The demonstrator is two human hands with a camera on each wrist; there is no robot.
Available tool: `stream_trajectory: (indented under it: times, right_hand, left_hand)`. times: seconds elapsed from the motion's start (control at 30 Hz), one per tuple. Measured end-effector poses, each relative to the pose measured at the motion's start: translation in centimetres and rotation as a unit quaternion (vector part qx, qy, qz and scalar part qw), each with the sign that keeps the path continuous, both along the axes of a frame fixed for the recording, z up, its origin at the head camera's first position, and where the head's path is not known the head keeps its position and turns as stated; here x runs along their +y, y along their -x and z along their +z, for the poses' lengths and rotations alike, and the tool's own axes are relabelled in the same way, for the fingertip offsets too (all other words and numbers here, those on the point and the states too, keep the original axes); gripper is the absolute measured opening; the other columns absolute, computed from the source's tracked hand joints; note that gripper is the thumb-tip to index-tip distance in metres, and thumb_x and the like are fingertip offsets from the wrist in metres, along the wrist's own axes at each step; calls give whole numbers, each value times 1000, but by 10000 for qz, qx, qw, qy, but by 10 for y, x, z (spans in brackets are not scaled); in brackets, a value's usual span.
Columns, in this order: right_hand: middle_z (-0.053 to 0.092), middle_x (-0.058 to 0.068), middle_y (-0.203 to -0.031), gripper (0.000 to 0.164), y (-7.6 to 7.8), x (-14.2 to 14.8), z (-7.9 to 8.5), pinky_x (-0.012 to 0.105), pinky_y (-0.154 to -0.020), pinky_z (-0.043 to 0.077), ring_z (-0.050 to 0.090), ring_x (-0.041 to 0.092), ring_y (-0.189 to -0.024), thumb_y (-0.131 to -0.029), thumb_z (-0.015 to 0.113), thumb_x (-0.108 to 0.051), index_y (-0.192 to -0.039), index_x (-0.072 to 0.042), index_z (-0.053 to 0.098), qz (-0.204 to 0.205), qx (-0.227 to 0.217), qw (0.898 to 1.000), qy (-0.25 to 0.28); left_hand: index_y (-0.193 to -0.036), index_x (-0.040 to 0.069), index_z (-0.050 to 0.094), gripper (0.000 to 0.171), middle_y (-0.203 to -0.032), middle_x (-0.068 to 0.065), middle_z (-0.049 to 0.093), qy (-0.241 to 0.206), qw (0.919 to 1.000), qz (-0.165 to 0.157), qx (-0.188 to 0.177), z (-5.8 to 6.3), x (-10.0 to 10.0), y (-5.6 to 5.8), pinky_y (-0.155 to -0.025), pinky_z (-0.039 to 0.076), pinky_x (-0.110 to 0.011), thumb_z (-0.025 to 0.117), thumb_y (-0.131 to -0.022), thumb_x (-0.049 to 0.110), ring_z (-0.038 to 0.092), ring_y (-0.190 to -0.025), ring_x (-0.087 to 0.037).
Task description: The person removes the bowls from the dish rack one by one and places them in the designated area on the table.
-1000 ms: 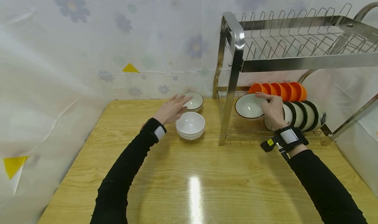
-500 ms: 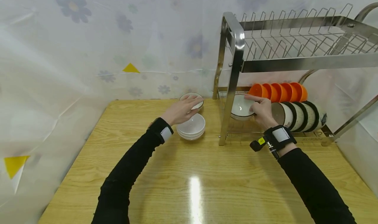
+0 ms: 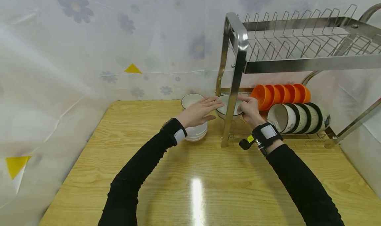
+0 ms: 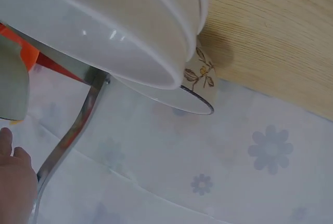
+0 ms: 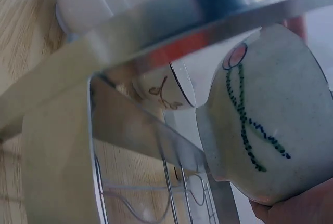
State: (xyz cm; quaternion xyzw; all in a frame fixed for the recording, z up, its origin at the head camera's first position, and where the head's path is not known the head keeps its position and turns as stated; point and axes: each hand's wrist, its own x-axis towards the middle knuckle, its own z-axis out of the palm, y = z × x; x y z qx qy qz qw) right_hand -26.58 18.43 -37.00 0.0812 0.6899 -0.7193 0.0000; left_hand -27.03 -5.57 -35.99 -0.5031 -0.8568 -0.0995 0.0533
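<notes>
My right hand (image 3: 250, 112) grips the right rim of a dark-rimmed ceramic bowl (image 3: 221, 114), which sits partly behind the rack's front left post. In the right wrist view, this bowl (image 5: 276, 109) shows a painted red flower on crossing dotted stems. My left hand (image 3: 197, 113) is stretched out with straight fingers, its fingertips overlapping the bowl's left rim in the head view. Below that hand stands a stack of white bowls (image 3: 196, 135), partly hidden by it. Behind the stack is another bowl (image 3: 190, 100) with a dark rim; the left wrist view shows its brown flower pattern (image 4: 200, 73).
A two-tier metal dish rack (image 3: 297, 67) stands on the right of the wooden table (image 3: 160, 186). On its lower shelf are a row of orange bowls (image 3: 262, 97) and a row of patterned ceramic bowls (image 3: 279, 118). The rack's left post (image 3: 228, 128) rises between my hands.
My right hand has moved left with the ceramic bowl, from beside the patterned row to the rack's left post. My left hand has moved right, over the white bowls toward it.
</notes>
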Motion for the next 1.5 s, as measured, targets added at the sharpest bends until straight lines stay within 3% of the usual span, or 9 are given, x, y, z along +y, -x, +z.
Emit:
stream_trajectory:
  times: [0.17, 0.43, 0.57, 0.67, 0.87, 1.13, 1.3, 1.4, 1.5]
  right_hand:
    - [52, 22, -145, 63, 2, -11, -1, 17, -52, 38, 47, 8, -83, -79, 39, 25, -139, 8, 52, 148, -120, 9992, 360]
    - [55, -3, -111, 29, 5, -18, -2, 18, -69, 59, 50, 15, -105, -95, 61, 5, -97, -14, 83, 236, -262, 9972, 660]
    - [54, 0, -123, 24, 5, -19, -3, 24, -79, 61, 51, 16, -109, -97, 61, 1, -109, -8, 79, 299, -302, 9979, 491]
    - [50, 8, -137, 26, 5, -20, -2, 38, -100, 58, 50, 20, -117, -98, 59, 1, -111, -8, 79, 364, -315, 9979, 425]
    - [38, 16, -154, 46, 3, -20, 0, 53, -116, 42, 47, 27, -127, -99, 54, 4, -83, -30, 79, 511, -271, 9969, 532]
    - [41, 11, -155, 37, 1, -18, 1, 47, -118, 42, 41, 24, -132, -102, 51, -1, -136, -7, 64, 739, -144, 9964, 378]
    - [49, 3, -133, 27, 1, -16, 0, 28, -98, 42, 41, 15, -118, -104, 44, -2, -123, -4, 63, 852, 222, 9950, 478]
    - [48, 0, -133, 29, 0, -14, -1, 30, -108, 42, 44, 16, -118, -108, 41, -11, -131, -7, 59, 967, 331, 9932, 551]
    - [37, 8, -157, 45, -2, -12, -1, 41, -129, 25, 39, 22, -143, -110, 39, -23, -154, -9, 41, 1146, 378, 9910, 584]
  left_hand:
    - [-149, 10, 50, 51, -154, -8, 52, 56, 9991, -235, 350, -3, 8, 0, -131, 18, -35, 61, -101, 24, 36, -152, -26]
    - [-122, 13, 71, 26, -119, 0, 74, 78, 9995, -211, 209, -4, 13, -2, -116, 44, -32, 66, -98, 21, 65, -119, -19]
    - [-107, 13, 72, 13, -101, 2, 76, 239, 9993, -158, 235, -2, 14, -5, -93, 55, -31, 65, -98, 21, 68, -99, -17]
    - [-105, 14, 70, 12, -100, 3, 77, 428, 9985, -118, 318, -2, 14, -7, -94, 55, -33, 64, -99, 21, 69, -99, -16]
    - [-107, 14, 69, 14, -104, 6, 78, 674, 9964, -84, 509, 0, 14, -8, -100, 54, -34, 62, -99, 24, 70, -104, -17]
    - [-116, 14, 70, 21, -107, 6, 78, 694, 9948, -173, 721, 1, 8, -8, -105, 52, -34, 62, -99, 24, 69, -107, -18]
    - [-114, 14, 70, 17, -106, 6, 78, 640, 9956, -72, 684, 3, 3, -7, -104, 53, -35, 65, -98, 19, 69, -105, -19]
    - [-111, 14, 69, 14, -107, 5, 78, 667, 9960, 71, 597, 5, -1, -6, -105, 52, -36, 64, -99, 17, 69, -107, -19]
    - [-109, 14, 69, 12, -108, 4, 77, 672, 9963, 243, 481, 6, -6, -2, -105, 52, -38, 64, -98, 16, 69, -108, -20]
